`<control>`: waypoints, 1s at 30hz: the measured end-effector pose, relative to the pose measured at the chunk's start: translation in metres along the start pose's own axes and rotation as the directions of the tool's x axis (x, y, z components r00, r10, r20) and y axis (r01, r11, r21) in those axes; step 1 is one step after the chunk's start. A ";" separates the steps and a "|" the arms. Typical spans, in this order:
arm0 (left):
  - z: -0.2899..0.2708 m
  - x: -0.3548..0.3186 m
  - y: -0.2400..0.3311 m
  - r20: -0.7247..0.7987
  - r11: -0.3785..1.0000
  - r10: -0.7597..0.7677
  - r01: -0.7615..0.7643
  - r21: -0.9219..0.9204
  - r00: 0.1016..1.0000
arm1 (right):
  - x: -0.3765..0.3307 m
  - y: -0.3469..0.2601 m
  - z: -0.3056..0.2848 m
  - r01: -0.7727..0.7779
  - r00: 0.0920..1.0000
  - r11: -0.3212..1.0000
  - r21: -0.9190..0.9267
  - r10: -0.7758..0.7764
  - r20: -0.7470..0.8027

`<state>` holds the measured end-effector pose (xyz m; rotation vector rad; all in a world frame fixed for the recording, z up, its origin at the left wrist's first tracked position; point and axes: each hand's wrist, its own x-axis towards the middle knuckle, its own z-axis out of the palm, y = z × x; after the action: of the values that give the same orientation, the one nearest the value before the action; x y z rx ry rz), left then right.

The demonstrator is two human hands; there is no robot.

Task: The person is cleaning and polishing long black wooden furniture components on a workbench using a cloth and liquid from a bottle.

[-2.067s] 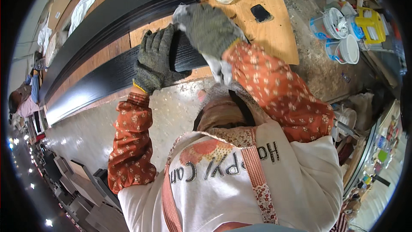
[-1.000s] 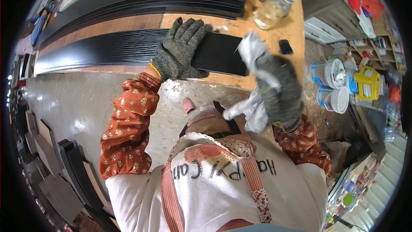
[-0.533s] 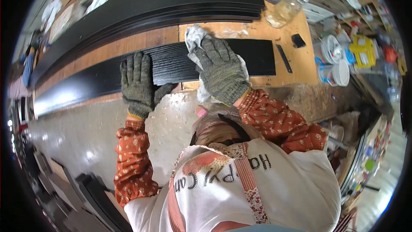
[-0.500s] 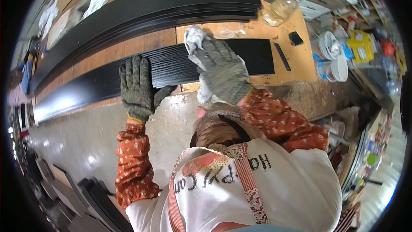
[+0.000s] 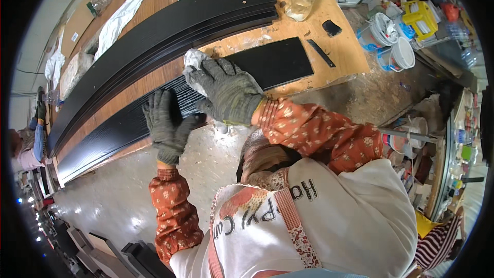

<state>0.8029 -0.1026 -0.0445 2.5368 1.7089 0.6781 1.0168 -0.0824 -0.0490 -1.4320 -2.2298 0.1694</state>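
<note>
Wiping: right hand clamps white rag against black panel.
Bracing: left hand, fingers apart, flat at 8 o'clock.
Risk: panel may slide off workbench if the brace slackens.

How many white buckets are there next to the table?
2. One bucket stands right of the table's end, the other bucket just below it. More may be hidden among the clutter.

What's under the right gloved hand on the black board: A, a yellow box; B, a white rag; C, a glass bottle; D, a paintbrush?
B: the right hand presses a crumpled white rag onto the black board, while the left hand lies flat beside it.
</note>
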 end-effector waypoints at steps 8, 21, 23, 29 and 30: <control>0.029 0.036 0.126 -0.104 0.843 -0.227 0.141 -0.520 0.968 | -0.037 0.115 -0.107 -0.310 0.826 0.631 0.711 0.549 -0.127; 0.057 0.055 0.076 -0.213 0.892 -0.372 0.411 0.188 0.904 | 0.047 0.250 -0.086 0.031 0.761 0.910 0.413 0.246 -0.601; 0.058 0.047 0.071 -0.222 0.913 -0.368 0.396 0.097 0.903 | 0.042 0.248 -0.099 -0.089 0.853 0.862 0.500 0.324 -0.408; 0.069 0.027 0.084 -0.255 0.927 -0.372 0.342 -0.156 0.893 | -0.009 0.239 -0.150 0.182 0.981 0.983 0.003 -0.182 0.063; 0.069 0.026 0.085 -0.263 0.937 -0.349 0.330 -0.115 0.899 | -0.018 0.235 -0.159 0.238 0.960 0.967 -0.087 -0.221 0.173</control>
<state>0.9105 -0.0982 -0.0774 2.0926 2.1011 1.0820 1.2890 -0.0175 0.0019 -1.2368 -2.5538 0.0930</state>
